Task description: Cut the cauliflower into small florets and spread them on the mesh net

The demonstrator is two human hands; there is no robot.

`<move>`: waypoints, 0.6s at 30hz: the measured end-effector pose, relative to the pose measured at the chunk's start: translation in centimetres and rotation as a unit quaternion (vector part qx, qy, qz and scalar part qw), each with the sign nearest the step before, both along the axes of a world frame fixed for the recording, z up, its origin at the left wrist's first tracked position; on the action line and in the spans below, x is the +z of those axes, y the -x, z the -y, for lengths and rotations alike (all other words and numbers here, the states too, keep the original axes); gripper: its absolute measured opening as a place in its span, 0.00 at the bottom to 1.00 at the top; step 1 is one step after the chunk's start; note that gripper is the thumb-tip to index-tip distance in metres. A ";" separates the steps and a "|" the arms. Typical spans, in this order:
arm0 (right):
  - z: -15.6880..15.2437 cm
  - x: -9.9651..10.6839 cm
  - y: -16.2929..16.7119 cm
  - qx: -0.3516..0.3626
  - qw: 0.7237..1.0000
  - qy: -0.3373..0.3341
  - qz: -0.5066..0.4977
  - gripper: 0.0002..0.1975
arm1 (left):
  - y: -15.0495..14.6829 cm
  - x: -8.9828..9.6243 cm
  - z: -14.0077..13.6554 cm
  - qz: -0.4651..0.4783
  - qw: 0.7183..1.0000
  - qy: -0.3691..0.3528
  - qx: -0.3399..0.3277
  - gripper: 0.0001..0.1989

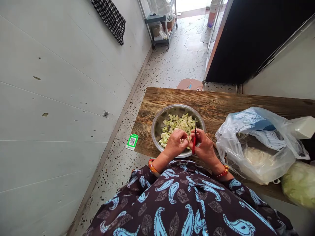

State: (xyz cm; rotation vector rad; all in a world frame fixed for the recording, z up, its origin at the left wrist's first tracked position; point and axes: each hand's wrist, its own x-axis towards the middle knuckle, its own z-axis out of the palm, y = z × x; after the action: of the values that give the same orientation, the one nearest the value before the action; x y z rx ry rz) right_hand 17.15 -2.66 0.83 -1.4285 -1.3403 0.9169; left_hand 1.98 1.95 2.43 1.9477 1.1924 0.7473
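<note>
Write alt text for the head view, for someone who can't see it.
A person's right hand holds red-handled scissors beside their left hand, whose grip is unclear, over a metal bowl of cauliflower florets on a wooden table. A translucent plastic bag lies to the right; a green-bordered QR card sits at the table's left edge.

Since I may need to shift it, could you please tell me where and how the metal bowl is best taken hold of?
The metal bowl is probably best held by its rim, from left and right at once: it is round, wide and upright, its left edge unobstructed, while the left hand and right hand crowd the near side.
</note>
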 end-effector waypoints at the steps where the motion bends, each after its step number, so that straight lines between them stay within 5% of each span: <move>1: 0.0 0.1 0.1 -0.001 1.000 0.001 0.003 0.17 | 0.1 0.0 0.0 -0.001 1.000 -0.004 0.004 0.05; 7: 0.2 -0.4 0.0 0.007 1.000 0.009 0.003 0.19 | 0.6 0.3 -0.2 0.046 0.998 0.028 -0.040 0.04; 18: 0.1 -0.3 0.4 0.023 0.993 0.043 -0.104 0.19 | 1.2 0.1 0.3 0.069 0.997 0.043 -0.019 0.09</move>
State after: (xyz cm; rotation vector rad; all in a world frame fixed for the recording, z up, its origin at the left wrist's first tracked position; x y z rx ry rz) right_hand 16.78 -2.76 0.52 -1.3305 -1.1941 1.1347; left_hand 0.80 1.69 2.49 1.8139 1.0836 0.7843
